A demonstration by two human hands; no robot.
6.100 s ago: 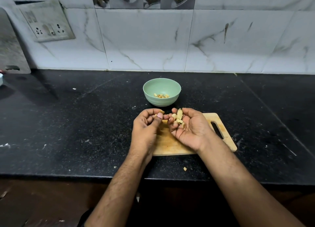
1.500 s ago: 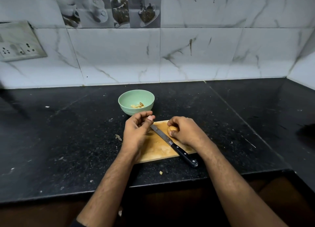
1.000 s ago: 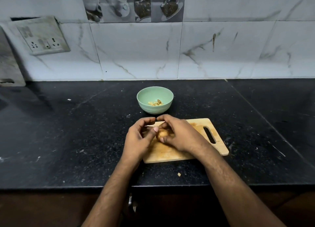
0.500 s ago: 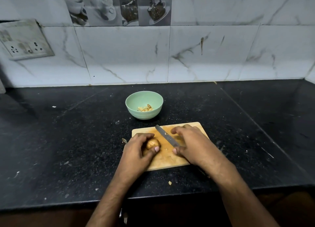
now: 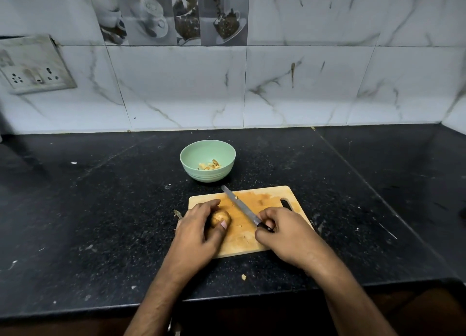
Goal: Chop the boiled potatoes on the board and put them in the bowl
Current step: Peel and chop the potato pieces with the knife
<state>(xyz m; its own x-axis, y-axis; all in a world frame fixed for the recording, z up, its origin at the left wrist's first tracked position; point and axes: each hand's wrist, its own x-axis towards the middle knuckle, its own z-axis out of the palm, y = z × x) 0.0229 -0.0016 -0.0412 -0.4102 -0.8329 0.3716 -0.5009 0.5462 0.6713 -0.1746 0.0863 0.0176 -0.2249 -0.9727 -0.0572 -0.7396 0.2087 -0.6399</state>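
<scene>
- Dim, cool light; the wall tiles (image 5: 302,83) are the brightest area.
- Dark countertop (image 5: 100,222) shows little detail.
- Wide-angle bending at edges.
- Focus acceptable centrally.

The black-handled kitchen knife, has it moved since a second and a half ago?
Yes. The black-handled kitchen knife was lying across the wooden chopping board's near edge; now the right hand holds it, tip toward the green bowl.

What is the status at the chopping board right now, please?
Left hand holds whole brown boiled potato on wooden chopping board. Right hand grips black-handled knife, blade not yet on potato. Nothing in the way.
</scene>
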